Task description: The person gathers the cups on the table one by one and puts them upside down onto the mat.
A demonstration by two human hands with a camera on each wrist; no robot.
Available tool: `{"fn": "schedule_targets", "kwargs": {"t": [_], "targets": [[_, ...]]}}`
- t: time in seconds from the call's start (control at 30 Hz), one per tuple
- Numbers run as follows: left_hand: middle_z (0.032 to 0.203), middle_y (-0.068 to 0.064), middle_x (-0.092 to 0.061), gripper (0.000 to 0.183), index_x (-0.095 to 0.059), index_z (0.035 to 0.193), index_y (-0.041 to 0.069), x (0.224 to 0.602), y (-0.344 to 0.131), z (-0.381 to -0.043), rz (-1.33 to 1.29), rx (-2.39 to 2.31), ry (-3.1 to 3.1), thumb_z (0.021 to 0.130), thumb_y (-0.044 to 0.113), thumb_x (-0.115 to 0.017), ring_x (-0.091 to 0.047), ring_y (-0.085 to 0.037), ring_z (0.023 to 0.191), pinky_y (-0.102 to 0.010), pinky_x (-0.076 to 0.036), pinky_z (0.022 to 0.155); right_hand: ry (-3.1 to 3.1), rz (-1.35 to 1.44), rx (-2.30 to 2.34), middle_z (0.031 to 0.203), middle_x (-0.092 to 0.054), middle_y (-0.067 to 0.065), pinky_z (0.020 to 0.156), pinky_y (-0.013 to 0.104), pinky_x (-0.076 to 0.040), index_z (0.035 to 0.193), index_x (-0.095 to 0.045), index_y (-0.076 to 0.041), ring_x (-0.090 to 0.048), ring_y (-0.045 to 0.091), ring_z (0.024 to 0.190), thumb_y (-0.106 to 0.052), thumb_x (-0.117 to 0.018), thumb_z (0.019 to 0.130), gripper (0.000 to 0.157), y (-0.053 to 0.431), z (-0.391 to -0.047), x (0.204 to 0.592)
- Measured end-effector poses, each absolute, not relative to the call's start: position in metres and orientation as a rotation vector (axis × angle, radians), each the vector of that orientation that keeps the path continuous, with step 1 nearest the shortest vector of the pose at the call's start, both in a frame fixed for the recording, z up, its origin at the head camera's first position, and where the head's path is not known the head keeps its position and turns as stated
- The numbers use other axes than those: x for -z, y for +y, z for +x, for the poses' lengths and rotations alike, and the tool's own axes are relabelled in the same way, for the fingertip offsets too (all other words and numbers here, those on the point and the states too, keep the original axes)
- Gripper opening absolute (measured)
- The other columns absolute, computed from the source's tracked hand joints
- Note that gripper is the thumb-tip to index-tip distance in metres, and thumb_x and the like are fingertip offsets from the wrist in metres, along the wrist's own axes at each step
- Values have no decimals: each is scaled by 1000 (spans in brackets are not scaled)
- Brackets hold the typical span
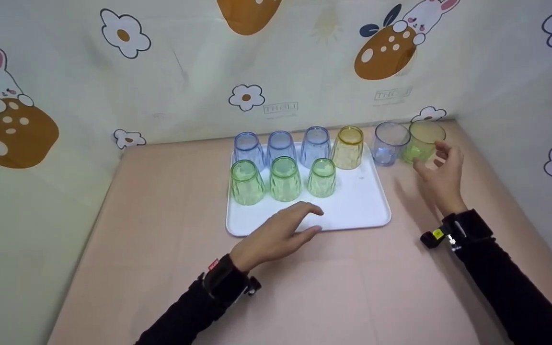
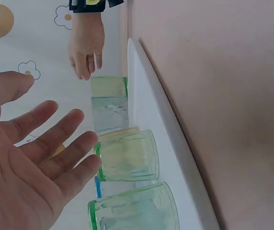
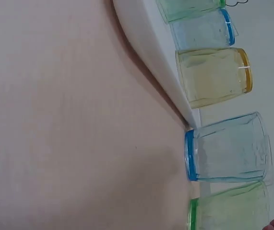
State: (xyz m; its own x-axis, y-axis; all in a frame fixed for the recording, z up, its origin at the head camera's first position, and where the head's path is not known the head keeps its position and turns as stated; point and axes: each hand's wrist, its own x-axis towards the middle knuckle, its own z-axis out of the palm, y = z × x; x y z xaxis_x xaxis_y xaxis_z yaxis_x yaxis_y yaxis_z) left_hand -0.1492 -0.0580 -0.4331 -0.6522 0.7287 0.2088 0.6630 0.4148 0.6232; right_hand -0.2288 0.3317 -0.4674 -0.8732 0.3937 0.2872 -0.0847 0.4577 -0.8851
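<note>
Over the front edge of the white tray (image 1: 362, 211) my left hand (image 1: 281, 235) hovers with relaxed fingers and holds nothing. Closest to it are three green glasses (image 1: 284, 179) in the tray's front row, all bottom up. Behind them, three blue glasses (image 1: 281, 149) and a yellow glass (image 1: 349, 148) also stand inverted. Right of the tray, a blue glass (image 1: 390, 143) and a green glass (image 1: 422, 143) stand upright on the table. My right hand (image 1: 443, 175) is just above the green one, thumb and fingers bent and spread; contact with its rim cannot be told.
The tray lies on a pinkish table (image 1: 170, 268) in a corner formed by patterned cloth walls (image 1: 185, 72). The back wall stands close behind the rear glasses. Beyond the upright green glass, the table's right side meets another wall (image 1: 520, 158).
</note>
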Motion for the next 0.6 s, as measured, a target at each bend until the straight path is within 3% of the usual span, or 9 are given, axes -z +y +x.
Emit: {"fn": "schedule_targets", "kwargs": {"t": [0.27, 0.6], "targets": [[130, -1, -60, 39, -56, 134, 10, 434, -71, -142, 1231, -984, 2590, 107, 38, -51, -53, -12, 125, -31, -43, 105, -2333, -340, -1222, 142, -33, 17, 107, 33, -37, 147, -36, 0, -36, 29, 126, -20, -81, 86, 78, 347, -235, 462], [130, -2, -60, 40, -56, 135, 9, 434, -82, -135, 1283, -969, 2627, 107, 37, -53, -53, -13, 125, -31, -42, 106, -2432, -306, -1229, 154, -22, 20, 114, 40, -27, 156, -19, 0, -24, 32, 138, -26, -82, 87, 97, 364, -249, 464]]}}
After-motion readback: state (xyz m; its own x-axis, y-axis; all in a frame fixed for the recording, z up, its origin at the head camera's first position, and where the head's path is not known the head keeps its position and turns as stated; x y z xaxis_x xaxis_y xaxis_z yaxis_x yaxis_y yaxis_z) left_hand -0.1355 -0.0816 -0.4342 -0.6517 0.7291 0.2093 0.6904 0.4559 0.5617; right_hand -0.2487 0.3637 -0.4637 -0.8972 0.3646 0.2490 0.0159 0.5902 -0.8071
